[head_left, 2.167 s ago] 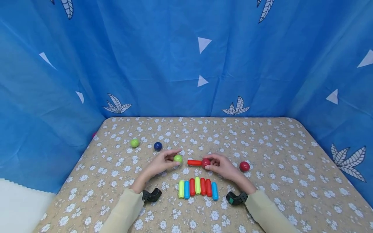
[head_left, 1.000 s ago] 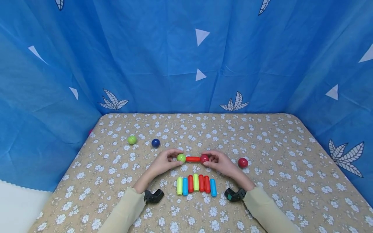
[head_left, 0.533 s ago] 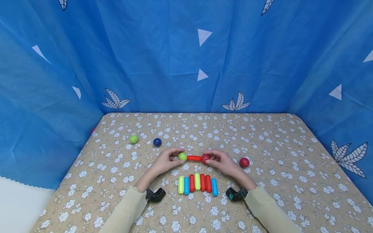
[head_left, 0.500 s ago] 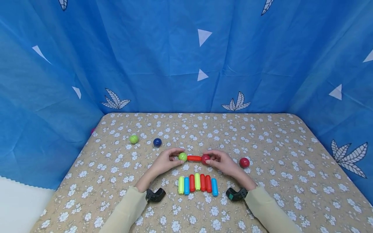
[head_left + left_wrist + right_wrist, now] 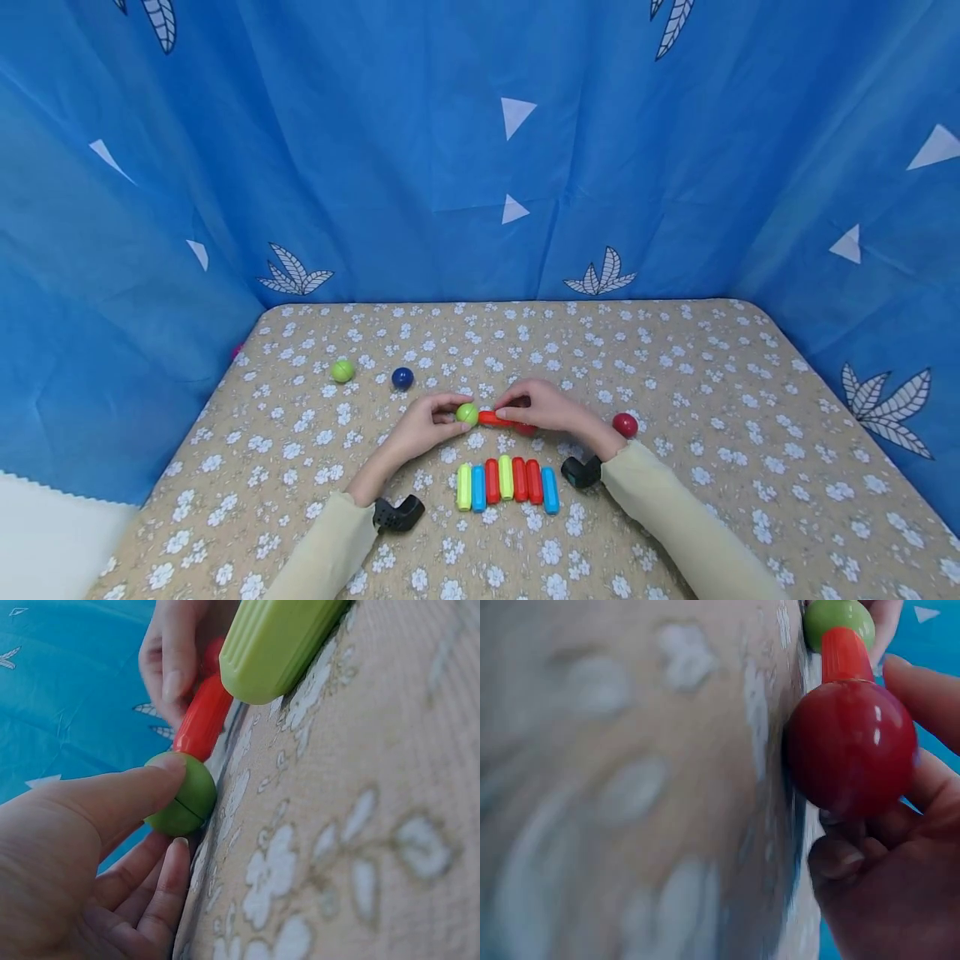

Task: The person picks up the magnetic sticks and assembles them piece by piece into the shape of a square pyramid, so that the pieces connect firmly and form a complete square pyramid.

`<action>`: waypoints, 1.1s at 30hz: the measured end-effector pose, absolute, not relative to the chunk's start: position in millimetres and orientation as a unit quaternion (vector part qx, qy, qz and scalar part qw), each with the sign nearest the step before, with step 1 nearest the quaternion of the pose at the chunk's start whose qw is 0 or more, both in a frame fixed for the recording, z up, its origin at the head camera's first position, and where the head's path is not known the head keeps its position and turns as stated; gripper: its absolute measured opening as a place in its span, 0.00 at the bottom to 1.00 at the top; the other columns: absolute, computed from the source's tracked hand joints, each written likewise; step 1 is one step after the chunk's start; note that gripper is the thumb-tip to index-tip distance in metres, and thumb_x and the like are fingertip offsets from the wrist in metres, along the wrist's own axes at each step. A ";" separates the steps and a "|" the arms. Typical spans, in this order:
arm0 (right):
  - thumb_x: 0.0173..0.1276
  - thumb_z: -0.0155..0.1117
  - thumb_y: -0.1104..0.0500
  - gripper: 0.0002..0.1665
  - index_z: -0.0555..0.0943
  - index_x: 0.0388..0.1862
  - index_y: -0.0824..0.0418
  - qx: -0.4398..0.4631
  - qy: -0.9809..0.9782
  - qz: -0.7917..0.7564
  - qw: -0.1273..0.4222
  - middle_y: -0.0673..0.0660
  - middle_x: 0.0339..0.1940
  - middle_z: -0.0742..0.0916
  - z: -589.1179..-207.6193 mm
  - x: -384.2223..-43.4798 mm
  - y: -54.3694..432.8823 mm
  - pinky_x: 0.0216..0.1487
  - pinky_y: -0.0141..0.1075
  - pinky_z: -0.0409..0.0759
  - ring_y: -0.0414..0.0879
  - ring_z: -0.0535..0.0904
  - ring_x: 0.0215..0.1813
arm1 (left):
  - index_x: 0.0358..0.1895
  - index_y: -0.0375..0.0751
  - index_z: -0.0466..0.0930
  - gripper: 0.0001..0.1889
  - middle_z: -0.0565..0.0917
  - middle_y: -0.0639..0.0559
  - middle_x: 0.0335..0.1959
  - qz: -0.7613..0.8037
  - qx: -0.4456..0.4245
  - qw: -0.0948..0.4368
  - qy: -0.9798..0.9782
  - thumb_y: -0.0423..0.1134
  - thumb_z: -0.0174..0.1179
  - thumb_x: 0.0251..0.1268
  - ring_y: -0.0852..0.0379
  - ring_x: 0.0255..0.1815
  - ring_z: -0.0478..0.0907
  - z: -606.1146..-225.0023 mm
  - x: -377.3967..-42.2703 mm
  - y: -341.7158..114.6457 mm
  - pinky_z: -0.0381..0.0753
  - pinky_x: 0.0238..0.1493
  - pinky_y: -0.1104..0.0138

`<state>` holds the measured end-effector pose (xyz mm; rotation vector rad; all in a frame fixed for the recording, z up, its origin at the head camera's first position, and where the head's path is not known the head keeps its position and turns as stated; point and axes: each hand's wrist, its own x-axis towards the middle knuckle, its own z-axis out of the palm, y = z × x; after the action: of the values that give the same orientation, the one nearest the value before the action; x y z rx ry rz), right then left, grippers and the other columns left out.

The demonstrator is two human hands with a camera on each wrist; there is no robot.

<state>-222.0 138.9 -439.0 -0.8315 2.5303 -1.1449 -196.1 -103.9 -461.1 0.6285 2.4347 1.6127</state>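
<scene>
My left hand [image 5: 426,429] pinches a green ball [image 5: 467,414] between thumb and fingers, low over the tablecloth. A short red stick [image 5: 491,418] runs from that ball to a red ball [image 5: 851,750]; whether it sits inside the green ball cannot be told. In the head view my right hand [image 5: 543,407] has its fingertips on the red stick, pinching it, and partly covers the red ball. The left wrist view shows the stick's end [image 5: 196,735] meeting the green ball. In the right wrist view the stick stands against the red ball.
A row of several yellow-green, blue and red sticks [image 5: 506,479] lies nearer the body. Another green ball [image 5: 342,371] and a blue ball [image 5: 402,378] rest at the back left, a second red ball [image 5: 625,425] right of my right hand. Blue curtains [image 5: 465,150] enclose the flowered table [image 5: 675,358].
The green ball in my left hand came right, up to the stick's left end. My right hand has shifted its grip from the red ball to the red stick.
</scene>
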 end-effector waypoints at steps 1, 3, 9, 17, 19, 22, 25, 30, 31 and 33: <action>0.65 0.64 0.52 0.12 0.85 0.41 0.59 -0.294 0.863 -0.387 0.137 0.46 0.34 0.82 -438.4 -223.5 135.9 0.33 0.35 0.74 0.42 0.73 0.32 | 0.54 0.32 0.77 0.19 0.79 0.42 0.49 0.539 0.213 0.075 0.811 0.31 0.64 0.59 0.50 0.43 0.79 -458.1 -193.9 -103.4 0.78 0.43 0.67; 0.64 0.65 0.53 0.11 0.86 0.40 0.58 -0.302 0.860 -0.380 0.159 0.45 0.32 0.82 -437.8 -225.4 132.2 0.32 0.33 0.73 0.41 0.73 0.30 | 0.54 0.28 0.76 0.19 0.78 0.39 0.50 0.541 0.218 0.074 0.809 0.29 0.63 0.59 0.46 0.44 0.78 -449.8 -189.8 -102.1 0.78 0.43 0.66; 0.64 0.66 0.56 0.08 0.85 0.38 0.58 -0.288 0.852 -0.398 0.180 0.45 0.31 0.83 -442.5 -226.5 132.2 0.33 0.33 0.75 0.40 0.74 0.29 | 0.55 0.23 0.73 0.19 0.77 0.34 0.51 0.554 0.225 0.083 0.797 0.27 0.61 0.60 0.42 0.46 0.77 -435.4 -184.3 -99.9 0.78 0.44 0.66; 0.64 0.64 0.56 0.10 0.84 0.37 0.63 -0.219 0.856 -0.438 0.165 0.49 0.28 0.81 -445.7 -228.0 134.9 0.31 0.34 0.71 0.42 0.72 0.28 | 0.60 0.26 0.69 0.25 0.77 0.37 0.51 0.582 0.217 0.070 0.781 0.27 0.62 0.59 0.45 0.49 0.76 -466.8 -199.3 -106.3 0.76 0.48 0.66; 0.64 0.64 0.56 0.10 0.84 0.36 0.63 -0.186 0.863 -0.443 0.157 0.50 0.26 0.80 -445.9 -227.2 136.0 0.29 0.33 0.70 0.42 0.71 0.27 | 0.60 0.26 0.69 0.25 0.76 0.37 0.51 0.587 0.216 0.070 0.777 0.27 0.62 0.59 0.44 0.49 0.76 -469.0 -199.9 -107.3 0.76 0.48 0.66; 0.64 0.65 0.56 0.10 0.83 0.34 0.63 -0.136 0.874 -0.445 0.140 0.50 0.23 0.79 -445.0 -224.8 138.3 0.27 0.32 0.68 0.42 0.69 0.24 | 0.59 0.28 0.71 0.24 0.77 0.38 0.51 0.589 0.207 0.073 0.778 0.28 0.62 0.59 0.45 0.49 0.76 -469.5 -199.3 -107.6 0.76 0.48 0.66; 0.64 0.65 0.56 0.10 0.81 0.33 0.63 -0.089 0.877 -0.454 0.130 0.51 0.21 0.78 -443.6 -221.9 141.5 0.25 0.31 0.67 0.41 0.68 0.22 | 0.58 0.28 0.72 0.22 0.77 0.37 0.51 0.585 0.204 0.077 0.781 0.28 0.62 0.60 0.45 0.50 0.76 -466.5 -196.9 -107.4 0.76 0.49 0.66; 0.64 0.64 0.56 0.11 0.78 0.36 0.64 -0.036 0.877 -0.462 0.125 0.52 0.18 0.76 -441.8 -218.7 148.9 0.22 0.32 0.64 0.43 0.67 0.20 | 0.56 0.22 0.71 0.20 0.76 0.31 0.50 0.578 0.216 0.084 0.782 0.23 0.59 0.60 0.38 0.50 0.75 -446.1 -188.4 -104.9 0.76 0.49 0.63; 0.64 0.64 0.55 0.12 0.78 0.37 0.63 -0.030 0.878 -0.462 0.123 0.52 0.18 0.76 -442.1 -218.5 150.5 0.21 0.32 0.64 0.43 0.67 0.20 | 0.55 0.21 0.70 0.19 0.76 0.30 0.50 0.575 0.220 0.086 0.783 0.23 0.58 0.60 0.37 0.49 0.75 -441.0 -186.8 -104.5 0.76 0.49 0.63; 0.64 0.64 0.55 0.12 0.77 0.38 0.63 -0.023 0.880 -0.459 0.118 0.52 0.17 0.74 -443.7 -218.4 153.6 0.21 0.31 0.62 0.43 0.65 0.19 | 0.55 0.20 0.70 0.19 0.76 0.29 0.49 0.573 0.227 0.093 0.782 0.22 0.57 0.60 0.36 0.49 0.75 -433.0 -184.2 -104.2 0.76 0.48 0.62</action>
<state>-218.4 153.6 -443.7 -0.0682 2.5751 -1.3433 -184.2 -104.2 -433.0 0.6727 2.3214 1.7021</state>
